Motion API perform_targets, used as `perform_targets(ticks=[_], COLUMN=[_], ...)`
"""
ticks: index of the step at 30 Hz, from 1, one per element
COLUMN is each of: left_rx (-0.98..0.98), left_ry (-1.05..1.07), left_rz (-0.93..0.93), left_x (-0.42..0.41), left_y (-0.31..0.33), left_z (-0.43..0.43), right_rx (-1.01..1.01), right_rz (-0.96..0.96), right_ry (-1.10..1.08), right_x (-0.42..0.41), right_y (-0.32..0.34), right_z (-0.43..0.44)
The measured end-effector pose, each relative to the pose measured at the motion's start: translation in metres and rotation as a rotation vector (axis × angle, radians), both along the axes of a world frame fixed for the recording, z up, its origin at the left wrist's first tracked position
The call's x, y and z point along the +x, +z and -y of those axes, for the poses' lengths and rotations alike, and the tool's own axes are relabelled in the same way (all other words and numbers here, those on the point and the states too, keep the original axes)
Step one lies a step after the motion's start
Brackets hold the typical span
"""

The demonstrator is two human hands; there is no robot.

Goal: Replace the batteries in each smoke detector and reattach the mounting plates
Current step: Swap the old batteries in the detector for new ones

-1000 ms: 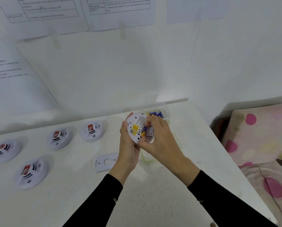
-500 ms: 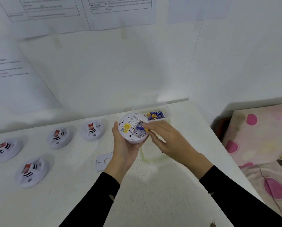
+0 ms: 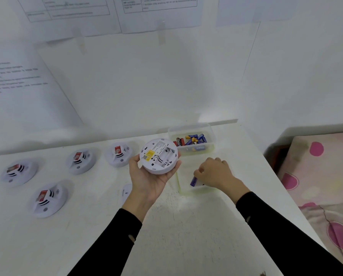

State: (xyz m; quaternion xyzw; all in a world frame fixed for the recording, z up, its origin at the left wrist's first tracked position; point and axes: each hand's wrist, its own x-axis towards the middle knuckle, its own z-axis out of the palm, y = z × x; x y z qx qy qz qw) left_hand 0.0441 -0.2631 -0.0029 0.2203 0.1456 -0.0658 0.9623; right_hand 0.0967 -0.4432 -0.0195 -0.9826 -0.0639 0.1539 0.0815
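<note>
My left hand (image 3: pixel 148 182) cradles a white round smoke detector (image 3: pixel 159 156) back side up, showing a yellow label and a battery bay with no batteries in it. My right hand (image 3: pixel 214 173) reaches down into the nearer clear plastic tub (image 3: pixel 183 191), fingers pinched on a blue battery (image 3: pixel 193 181). A second clear tub (image 3: pixel 211 134) behind it holds several blue and red batteries. A white mounting plate (image 3: pixel 126 191) lies flat on the table, partly hidden by my left wrist.
Several more white smoke detectors (image 3: pixel 47 200) sit face up on the white table (image 3: pixel 186 226) to the left. Printed sheets are taped on the wall behind. A pink-dotted cushion (image 3: pixel 321 176) lies past the table's right edge.
My right hand pulled a blue battery out of the detector and carried it down to the near tub. My left hand tilted the detector flatter, its bay now bare.
</note>
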Motion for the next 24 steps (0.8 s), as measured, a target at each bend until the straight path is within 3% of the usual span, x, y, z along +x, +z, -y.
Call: perform_targets(ticks=[2, 4, 7, 9, 11, 15, 24], left_rx=[0.016, 0.042, 0.1, 0.171, 0.235, 0.313, 0.65], left_ry=[0.005, 0.01, 0.021, 0.032, 0.046, 0.05, -0.091], left_rz=[0.001, -0.006, -0.034, -0.046, -0.063, -0.095, -0.278], left_x=[-0.002, -0.005, -0.012, -0.018, -0.026, -0.045, -0.057], left_y=[0.0, -0.003, -0.006, -0.008, -0.007, -0.008, -0.023], left_z=[-0.007, -0.016, -0.031, -0.042, -0.054, -0.08, -0.152], right_rx=[-0.037, 0.063, 0.557, 0.854, 0.985, 1.037, 1.286], right_rz=[0.016, 0.111, 0.339, 0.345, 0.285, 0.1, -0.487], right_ry=[0.008, -0.007, -0.03, 0.003, 0.08, 0.176, -0.213], right_x=[-0.001, -0.005, -0.015, -0.025, -0.034, -0.044, -0.05], right_y=[-0.004, -0.005, 0.003, 0.017, 0.028, 0.028, -0.002], right_z=[0.0, -0.003, -0.02, -0.042, -0.064, -0.101, -0.164])
